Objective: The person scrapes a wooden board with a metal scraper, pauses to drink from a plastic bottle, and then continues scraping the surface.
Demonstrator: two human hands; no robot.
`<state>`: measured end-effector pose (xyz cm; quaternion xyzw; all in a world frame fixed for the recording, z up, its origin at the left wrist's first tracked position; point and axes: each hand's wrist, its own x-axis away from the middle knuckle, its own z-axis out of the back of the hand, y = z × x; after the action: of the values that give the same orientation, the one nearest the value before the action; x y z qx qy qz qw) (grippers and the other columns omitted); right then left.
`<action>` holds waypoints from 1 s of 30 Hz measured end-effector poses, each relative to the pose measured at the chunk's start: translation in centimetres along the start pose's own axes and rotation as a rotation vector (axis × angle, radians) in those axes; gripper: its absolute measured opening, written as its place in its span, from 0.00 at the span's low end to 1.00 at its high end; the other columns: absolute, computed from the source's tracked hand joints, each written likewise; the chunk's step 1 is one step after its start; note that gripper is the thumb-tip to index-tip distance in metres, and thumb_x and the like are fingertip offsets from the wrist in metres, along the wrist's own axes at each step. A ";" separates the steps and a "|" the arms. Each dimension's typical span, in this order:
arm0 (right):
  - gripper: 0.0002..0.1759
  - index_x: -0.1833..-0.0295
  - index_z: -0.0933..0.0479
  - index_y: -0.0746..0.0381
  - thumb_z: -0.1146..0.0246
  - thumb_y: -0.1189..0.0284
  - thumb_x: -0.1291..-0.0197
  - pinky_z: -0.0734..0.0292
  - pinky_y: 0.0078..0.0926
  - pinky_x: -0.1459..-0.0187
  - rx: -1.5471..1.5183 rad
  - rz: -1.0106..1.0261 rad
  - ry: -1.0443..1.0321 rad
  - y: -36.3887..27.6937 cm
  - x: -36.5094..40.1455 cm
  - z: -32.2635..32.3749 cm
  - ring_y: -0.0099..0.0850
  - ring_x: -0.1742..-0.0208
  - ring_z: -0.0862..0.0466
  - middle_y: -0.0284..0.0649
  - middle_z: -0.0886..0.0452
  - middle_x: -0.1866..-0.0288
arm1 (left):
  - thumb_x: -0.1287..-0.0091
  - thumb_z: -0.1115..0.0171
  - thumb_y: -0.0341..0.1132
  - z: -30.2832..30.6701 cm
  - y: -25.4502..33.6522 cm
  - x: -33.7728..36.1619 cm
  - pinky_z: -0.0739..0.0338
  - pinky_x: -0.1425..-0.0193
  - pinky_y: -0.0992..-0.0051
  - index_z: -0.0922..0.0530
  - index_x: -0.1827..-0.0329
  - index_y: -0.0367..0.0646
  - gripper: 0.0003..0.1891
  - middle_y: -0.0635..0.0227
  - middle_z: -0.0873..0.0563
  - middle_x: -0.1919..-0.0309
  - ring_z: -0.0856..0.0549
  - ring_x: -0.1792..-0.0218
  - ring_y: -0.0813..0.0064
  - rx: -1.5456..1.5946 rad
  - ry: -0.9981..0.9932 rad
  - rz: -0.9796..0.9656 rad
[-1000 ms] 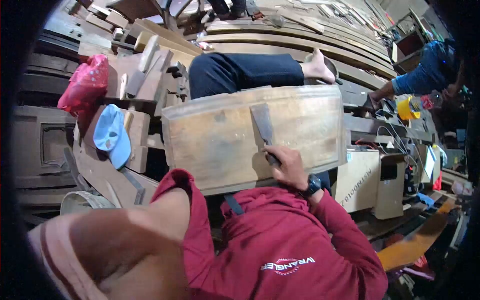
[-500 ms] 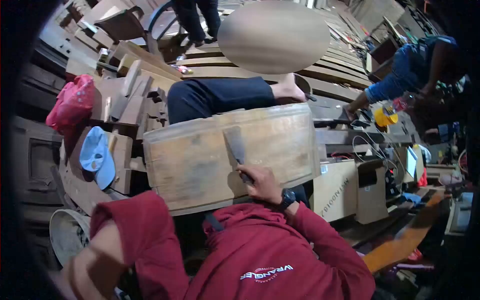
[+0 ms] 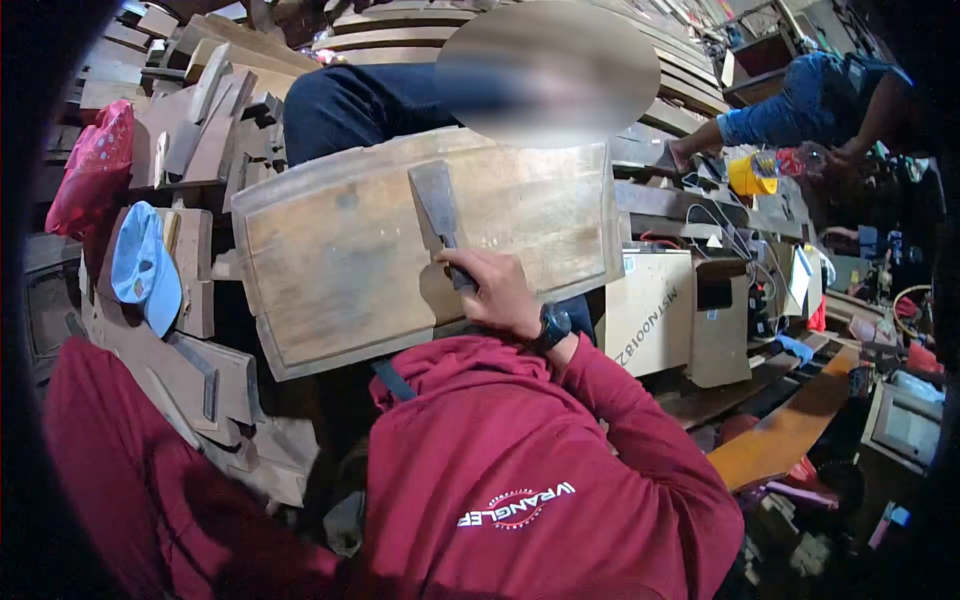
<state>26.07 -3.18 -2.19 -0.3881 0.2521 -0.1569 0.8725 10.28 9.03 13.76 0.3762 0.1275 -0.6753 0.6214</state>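
Note:
My right hand [image 3: 495, 288], with a dark watch at its wrist, is wrapped round the dark handle of a flat-bladed scraper [image 3: 434, 205]. The blade widens away from my fingers and points to the far side, lying over a pale wooden panel [image 3: 330, 270]. Framed by a raised rim, the panel rests across my lap, its face marked with darker smudges. A shadow of hand and tool falls on the wood just left of them. Only the red sleeve [image 3: 110, 450] of my left arm shows at lower left; the left hand is out of view.
Left of the panel are a blue cap [image 3: 147, 265], a pink bag [image 3: 97, 170] and stacked wood offcuts [image 3: 205, 110]. On the right stand a cardboard box [image 3: 650, 312] and an orange board [image 3: 790, 420]. Farther right, a person in jeans [image 3: 800, 100] sits near a yellow container [image 3: 752, 175].
The view has shifted, so the panel and surroundings appear farther up and left. My left arm has moved; its bare forearm and the bucket no longer show. My right hand still grips the scraper.

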 end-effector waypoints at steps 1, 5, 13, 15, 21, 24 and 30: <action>0.25 0.43 0.17 0.60 0.37 0.82 0.51 0.14 0.39 0.56 0.016 -0.008 -0.003 -0.1 0.0 0.1 0.48 0.58 0.10 0.48 0.11 0.56 | 0.24 0.48 0.47 -1.1 -0.1 -0.4 0.33 0.30 0.58 0.25 0.34 0.38 0.25 0.50 0.20 0.39 0.21 0.39 0.58 -0.013 -0.034 0.009; 0.25 0.43 0.16 0.60 0.37 0.81 0.50 0.14 0.39 0.56 0.018 -0.004 0.005 -0.4 -0.1 0.1 0.48 0.57 0.10 0.48 0.11 0.55 | 0.24 0.48 0.47 -3.8 -0.5 -1.5 0.33 0.30 0.59 0.25 0.34 0.38 0.24 0.51 0.20 0.39 0.21 0.40 0.58 -0.056 -0.151 0.029; 0.26 0.42 0.17 0.59 0.38 0.80 0.50 0.13 0.40 0.55 0.023 0.019 0.025 -0.1 0.0 -0.1 0.48 0.57 0.10 0.48 0.11 0.55 | 0.23 0.47 0.46 -7.2 -1.2 -2.3 0.32 0.31 0.59 0.24 0.34 0.38 0.24 0.52 0.20 0.40 0.20 0.40 0.58 -0.093 -0.261 0.034; 0.25 0.43 0.17 0.60 0.38 0.81 0.51 0.13 0.40 0.55 0.030 0.001 0.019 -0.4 0.1 0.1 0.48 0.58 0.10 0.48 0.11 0.55 | 0.23 0.47 0.46 -8.2 -1.5 -2.8 0.32 0.31 0.60 0.24 0.34 0.38 0.24 0.52 0.20 0.40 0.20 0.40 0.59 -0.105 -0.278 0.036; 0.28 0.40 0.19 0.58 0.36 0.78 0.52 0.15 0.42 0.59 0.016 0.053 0.027 0.5 0.2 -0.4 0.49 0.60 0.12 0.47 0.13 0.58 | 0.23 0.47 0.45 -7.4 -1.0 -3.7 0.32 0.31 0.60 0.24 0.34 0.38 0.23 0.52 0.19 0.40 0.20 0.41 0.59 -0.079 -0.259 0.036; 0.29 0.40 0.19 0.58 0.37 0.79 0.52 0.15 0.44 0.57 0.011 0.014 0.020 -0.5 -0.2 0.0 0.50 0.59 0.12 0.47 0.13 0.57 | 0.23 0.47 0.45 -2.2 0.0 -3.7 0.31 0.32 0.60 0.24 0.35 0.38 0.23 0.53 0.19 0.40 0.20 0.41 0.59 -0.016 -0.137 -0.010; 0.28 0.40 0.18 0.58 0.37 0.79 0.50 0.14 0.43 0.55 0.027 0.011 0.005 -0.1 0.0 0.0 0.50 0.57 0.11 0.47 0.12 0.53 | 0.23 0.47 0.45 17.3 -0.6 2.3 0.31 0.32 0.61 0.24 0.35 0.38 0.22 0.53 0.19 0.40 0.19 0.41 0.60 -0.123 0.166 -0.103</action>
<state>26.04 -3.28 -2.13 -0.3747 0.2541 -0.1564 0.8778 3.82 -3.61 23.85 0.3850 0.2390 -0.6636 0.5953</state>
